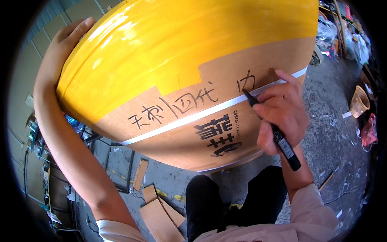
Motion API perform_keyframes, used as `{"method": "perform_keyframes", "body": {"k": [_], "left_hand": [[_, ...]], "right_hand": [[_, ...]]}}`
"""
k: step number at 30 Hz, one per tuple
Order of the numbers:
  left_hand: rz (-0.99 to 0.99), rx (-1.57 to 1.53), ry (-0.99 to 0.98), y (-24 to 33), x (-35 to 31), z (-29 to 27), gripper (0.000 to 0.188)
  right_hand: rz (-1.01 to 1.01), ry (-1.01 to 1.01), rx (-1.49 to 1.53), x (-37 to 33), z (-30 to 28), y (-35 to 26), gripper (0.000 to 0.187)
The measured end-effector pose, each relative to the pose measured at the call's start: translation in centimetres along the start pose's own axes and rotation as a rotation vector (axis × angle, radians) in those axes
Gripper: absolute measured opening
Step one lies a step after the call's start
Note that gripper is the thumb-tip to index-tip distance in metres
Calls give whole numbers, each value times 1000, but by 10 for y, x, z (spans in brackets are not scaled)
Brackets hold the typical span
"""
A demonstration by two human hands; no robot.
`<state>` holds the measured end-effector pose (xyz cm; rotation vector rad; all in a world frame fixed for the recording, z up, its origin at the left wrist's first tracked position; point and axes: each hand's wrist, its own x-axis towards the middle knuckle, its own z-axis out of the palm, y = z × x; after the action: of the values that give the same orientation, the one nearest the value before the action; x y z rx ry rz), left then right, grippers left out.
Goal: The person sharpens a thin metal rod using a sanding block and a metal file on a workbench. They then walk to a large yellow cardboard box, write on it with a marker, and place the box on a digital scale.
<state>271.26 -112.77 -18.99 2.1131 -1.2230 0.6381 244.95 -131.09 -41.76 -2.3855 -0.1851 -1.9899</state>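
Observation:
A large cardboard box (258,60) stands in front of me, its upper part wrapped in glossy yellow tape (181,40). A white strap (181,118) runs across the side facing me, with printed dark characters below it. Handwritten black strokes line the bare cardboard above. My right hand (282,111) grips a black marker (287,151), its tip touching the cardboard at the rightmost handwritten strokes, just above the strap. Around the box's left side reaches my left arm; my left hand (76,32) rests on the taped far-left edge, thumb stretched out, other fingers partly hidden.
Flat cardboard pieces (159,220) lie on the concrete floor beside my legs. A dark metal frame (130,165) stands left of them. On the right are a wicker basket (359,101), a red plastic bag (369,131), clear plastic bags (325,30) and scattered paper scraps.

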Motion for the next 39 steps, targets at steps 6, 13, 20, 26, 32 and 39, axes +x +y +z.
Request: {"method": "perform_keyframes", "body": {"k": [6, 13, 20, 26, 32, 39], "left_hand": [[6, 36, 4, -2, -1, -1, 58], [-44, -43, 28, -3, -1, 0, 59], [-37, 17, 16, 1, -1, -2, 59], [-68, -79, 3, 2, 0, 1, 58], [-50, -89, -29, -2, 3, -2, 58], [-81, -76, -5, 0, 0, -1, 60]], "right_hand": [[64, 49, 101, -6, -8, 9, 17], [89, 214, 230, -18, -13, 29, 19], [57, 94, -3, -3, -12, 24, 16], [80, 153, -38, -5, -18, 32, 12], [136, 198, 21, -13, -14, 31, 14], [74, 126, 41, -15, -17, 30, 13]]}}
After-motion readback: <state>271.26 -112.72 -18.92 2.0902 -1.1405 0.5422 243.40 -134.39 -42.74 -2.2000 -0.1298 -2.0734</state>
